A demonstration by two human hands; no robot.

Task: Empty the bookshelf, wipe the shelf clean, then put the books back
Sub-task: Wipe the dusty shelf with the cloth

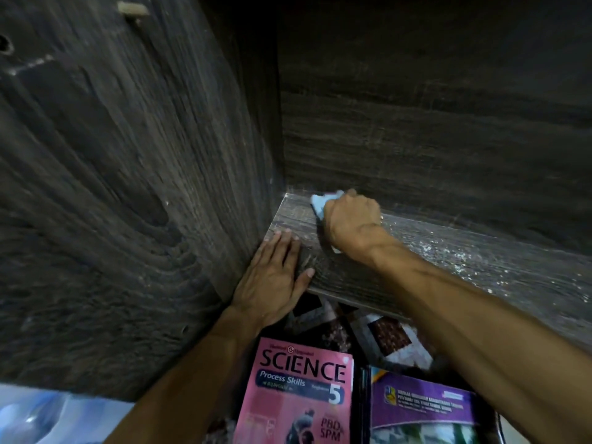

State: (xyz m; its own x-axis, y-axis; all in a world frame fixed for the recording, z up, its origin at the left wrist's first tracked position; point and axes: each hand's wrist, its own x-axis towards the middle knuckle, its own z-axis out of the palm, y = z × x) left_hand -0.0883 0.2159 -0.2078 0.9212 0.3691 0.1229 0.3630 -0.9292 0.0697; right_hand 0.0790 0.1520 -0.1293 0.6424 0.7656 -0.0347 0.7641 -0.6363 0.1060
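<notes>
Nearest, on the patterned floor (386, 339): a pink book (298, 398) lying face up. The cover reads "SCIENCE", "Process Skills", a large "5", and "PBD SPM" lower down. Just beside it on the right lies a purple book (423, 408), its print too blurred to read. At lower left is a pale blue blur (38, 418); I cannot tell what it is.

Above the books, the left hand (272, 280) lies flat on the front left corner of the shelf (368, 277), fingers straight and close together, thumb out along the edge. It is hard against the dark wood side panel (128, 187).

Farther in, the right hand (352, 222) is curled round a light blue cloth (320, 203), pressing it onto the board at the back left corner, where the shelf meets the back panel (416, 139). No books stand on the shelf. White dust specks (448, 248) lie on the board to the right of the forearm.
</notes>
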